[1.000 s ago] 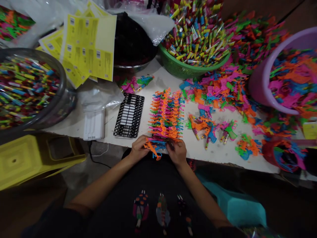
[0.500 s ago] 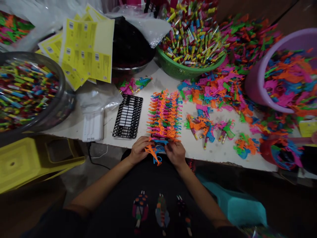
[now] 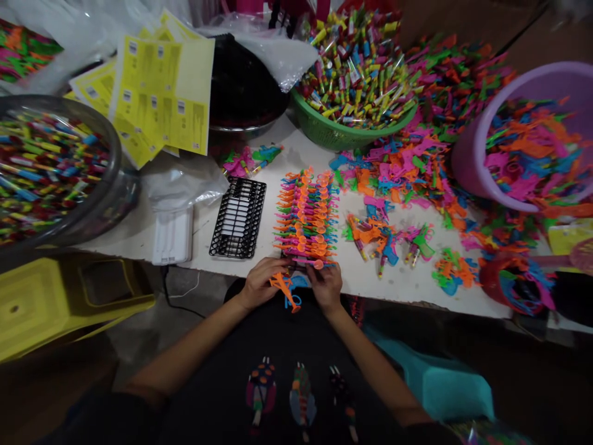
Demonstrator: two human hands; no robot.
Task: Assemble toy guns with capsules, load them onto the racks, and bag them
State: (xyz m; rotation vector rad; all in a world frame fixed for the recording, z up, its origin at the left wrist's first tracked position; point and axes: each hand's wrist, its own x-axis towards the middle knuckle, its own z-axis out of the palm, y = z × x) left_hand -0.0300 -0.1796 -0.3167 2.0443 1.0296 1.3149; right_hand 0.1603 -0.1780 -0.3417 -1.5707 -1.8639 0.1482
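Note:
A dense row of colourful plastic toy guns [image 3: 306,216] stands in a black rack at the table's front edge; only the rack's near end shows. At its near left corner, my left hand [image 3: 260,283] is closed on an orange toy gun [image 3: 286,290], which hangs below the fingers. A blue toy gun [image 3: 299,282] shows just behind it, between my hands; which hand holds that one is unclear. My right hand [image 3: 325,287] is closed at the rack's near right corner, its fingertips partly hidden.
An unfilled black rack [image 3: 238,217] lies to the left, beside a white box [image 3: 172,236]. Loose toy guns [image 3: 386,238] are scattered rightward. Behind are a green basket [image 3: 340,131] of small tubes and yellow label sheets [image 3: 162,93]. A purple bucket [image 3: 477,148] stands right, a grey tub [image 3: 111,142] left.
A blue toy gun that lay across the rack's near end between my hands is now mostly out of sight there. My right hand has shifted slightly left; the orange toy gun stays in my left.

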